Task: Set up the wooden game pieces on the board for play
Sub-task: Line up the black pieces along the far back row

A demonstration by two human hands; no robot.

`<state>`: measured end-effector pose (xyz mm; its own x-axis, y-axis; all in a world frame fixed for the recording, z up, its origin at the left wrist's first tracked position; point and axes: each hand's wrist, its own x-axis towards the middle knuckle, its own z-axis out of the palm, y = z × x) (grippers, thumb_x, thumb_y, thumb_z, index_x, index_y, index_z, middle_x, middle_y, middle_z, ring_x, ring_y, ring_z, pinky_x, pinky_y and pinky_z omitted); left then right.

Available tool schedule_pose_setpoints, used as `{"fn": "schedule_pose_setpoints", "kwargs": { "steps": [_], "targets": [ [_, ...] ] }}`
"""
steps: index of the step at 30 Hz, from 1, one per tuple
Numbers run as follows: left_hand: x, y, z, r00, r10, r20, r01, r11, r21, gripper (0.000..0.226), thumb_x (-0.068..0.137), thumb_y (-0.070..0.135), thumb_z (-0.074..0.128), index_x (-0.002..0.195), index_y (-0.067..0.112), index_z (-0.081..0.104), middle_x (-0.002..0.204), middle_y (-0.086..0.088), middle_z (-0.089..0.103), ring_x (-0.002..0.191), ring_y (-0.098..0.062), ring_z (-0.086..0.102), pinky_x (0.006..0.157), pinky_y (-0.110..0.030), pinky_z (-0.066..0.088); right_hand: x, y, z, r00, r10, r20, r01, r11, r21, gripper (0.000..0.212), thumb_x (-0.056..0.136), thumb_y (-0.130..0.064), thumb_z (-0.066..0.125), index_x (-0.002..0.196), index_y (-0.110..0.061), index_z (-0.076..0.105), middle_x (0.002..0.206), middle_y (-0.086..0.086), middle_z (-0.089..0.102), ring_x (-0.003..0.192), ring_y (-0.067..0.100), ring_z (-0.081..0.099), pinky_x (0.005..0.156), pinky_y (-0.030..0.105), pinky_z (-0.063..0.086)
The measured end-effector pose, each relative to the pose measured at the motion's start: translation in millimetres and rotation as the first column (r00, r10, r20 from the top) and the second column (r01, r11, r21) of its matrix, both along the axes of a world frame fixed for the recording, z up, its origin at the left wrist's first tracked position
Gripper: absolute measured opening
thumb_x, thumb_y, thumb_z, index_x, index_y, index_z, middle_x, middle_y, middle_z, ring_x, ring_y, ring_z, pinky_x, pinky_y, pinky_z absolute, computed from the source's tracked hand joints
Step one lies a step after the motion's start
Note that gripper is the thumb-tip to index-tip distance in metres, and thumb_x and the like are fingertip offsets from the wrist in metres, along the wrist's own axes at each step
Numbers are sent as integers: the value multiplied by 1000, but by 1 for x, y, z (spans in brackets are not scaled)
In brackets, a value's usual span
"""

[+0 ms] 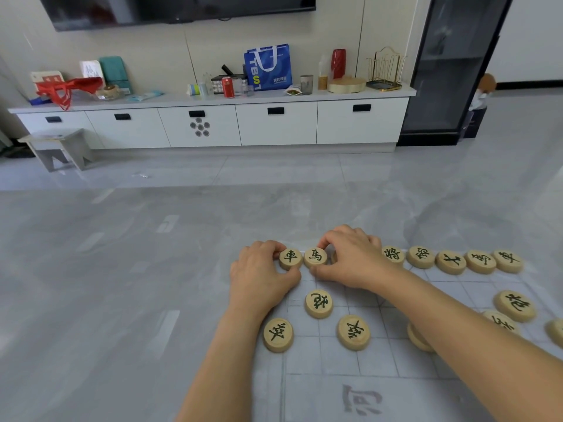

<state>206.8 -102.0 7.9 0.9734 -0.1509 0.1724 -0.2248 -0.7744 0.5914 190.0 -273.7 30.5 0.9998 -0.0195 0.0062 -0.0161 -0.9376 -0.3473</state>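
I'm seeing the left hand (262,275) pinching the corner piece (290,257) at the far edge of the board (335,360), while the right hand (350,257) is pinching the second piece (315,256) just beside it. More pieces (451,261) are lying along the same row to the right.

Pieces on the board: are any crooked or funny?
Yes. The chariot in the left hand and horse in the right hand read upright; the row right of them has marks turned or upside down.

Board (335,363) on floor (122,269); piece row (451,261) along its far edge; scattered pieces (318,303) nearer; cabinet (274,126) behind, against wall
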Motion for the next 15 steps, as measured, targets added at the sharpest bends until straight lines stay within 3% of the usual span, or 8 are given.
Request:
{"fn": "schedule_pose_setpoints", "kwargs": {
  "steps": [5,8,12,15],
  "targets": [
    [0,0,1,1000,6,-1,-6,1000,5,29,74,41,64,101,32,59,97,16,52,101,-12,47,88,-31,36,1,1,1,1000,13,1,-13,1000,-24,34,74,-56,60,101,-37,52,113,-9,45,112,17,39,85,33,23],
    [-1,0,1,1000,1,9,-2,1000,7,33,74,42,64,104,31,58,98,16,52,103,-13,48,88,-30,36,0,-2,5,999,27,-33,-28,999,-27,56,70,-62,63,118,-38,47,123,-7,44,120,19,38,92,36,25],
    [-3,2,1,1000,-12,14,12,1000,7,60,72,46,66,127,30,48,118,9,51,115,-16,44,95,-31,35,-8,-33,23,997,-34,-66,39,997,71,75,65,-64,68,130,-40,40,136,-6,41,128,19,35,102,39,25],
    [-6,-1,10,999,-43,27,44,999,-17,64,69,49,63,129,31,47,130,9,44,124,-16,36,98,-30,30,-22,-57,24,991,-43,-125,39,999,-38,77,65,-62,70,132,-40,39,138,-6,39,129,20,33,102,39,25]
  ]
}}
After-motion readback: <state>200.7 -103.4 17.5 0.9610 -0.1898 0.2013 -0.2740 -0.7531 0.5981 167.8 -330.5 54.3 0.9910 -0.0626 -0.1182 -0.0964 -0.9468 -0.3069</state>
